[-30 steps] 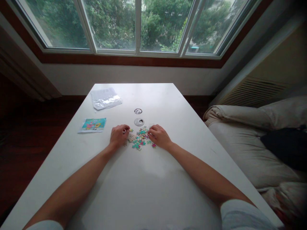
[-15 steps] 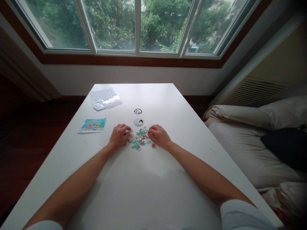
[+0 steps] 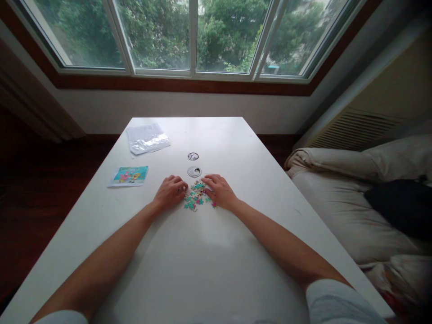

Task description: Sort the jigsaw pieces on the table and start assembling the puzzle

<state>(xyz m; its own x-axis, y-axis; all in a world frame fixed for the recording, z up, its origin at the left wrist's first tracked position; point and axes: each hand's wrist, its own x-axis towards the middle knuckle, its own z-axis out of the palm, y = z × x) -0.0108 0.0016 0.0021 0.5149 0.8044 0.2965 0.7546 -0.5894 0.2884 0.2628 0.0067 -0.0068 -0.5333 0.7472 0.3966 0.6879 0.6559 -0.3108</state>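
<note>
A loose pile of small jigsaw puzzle pieces (image 3: 194, 198), mostly teal with some pink and yellow, lies on the white table (image 3: 199, 252) between my two hands. At the pile's left side is my left hand (image 3: 170, 192), its fingers bent inward and held together. Whatever may be in that hand's fingertips is too small to make out. My right hand (image 3: 221, 192) reaches over the pile's right side with fingers and thumb apart, its fingertips touching or just above the pieces. Part of the pile is hidden under the fingers.
Two round, flat grey-and-white pieces, a nearer disc (image 3: 194, 171) and a farther disc (image 3: 193, 156), lie beyond the pile. To the left are a colourful cartoon picture sheet (image 3: 130, 175) and a clear plastic bag (image 3: 148, 140). A sofa (image 3: 337, 207) stands right of the table.
My right hand has shifted left over the pile and its fingers have spread. My left hand has moved slightly right, and the pale pieces beside it are now covered or pushed inward.
</note>
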